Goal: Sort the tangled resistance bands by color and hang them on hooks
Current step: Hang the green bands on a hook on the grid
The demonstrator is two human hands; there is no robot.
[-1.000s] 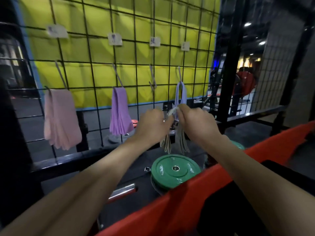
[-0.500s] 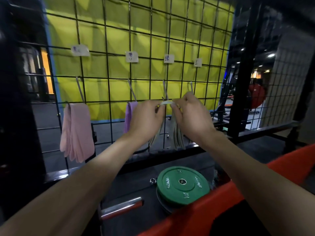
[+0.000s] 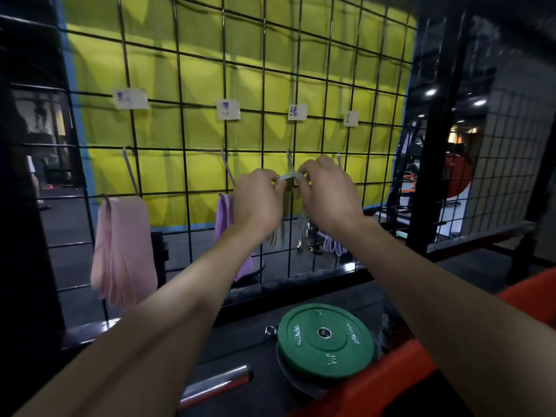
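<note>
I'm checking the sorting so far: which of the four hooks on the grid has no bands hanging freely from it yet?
The third hook from the left, under the third label. Both hands, left hand and right hand, hold the pale bands at it; the others carry pink bands, purple bands and lavender bands.

There is a single view, from a wide-angle camera worn on the person's head, facing forward and slightly down along both outstretched forearms toward a black wire grid (image 3: 210, 121) that fills most of the frame. It sits close to the grid (straight wires bow near the edges), near enough that the left hand (image 3: 258, 203) and right hand (image 3: 328, 197) meet mid-frame. A green weight plate (image 3: 325, 341) lies below.
</note>
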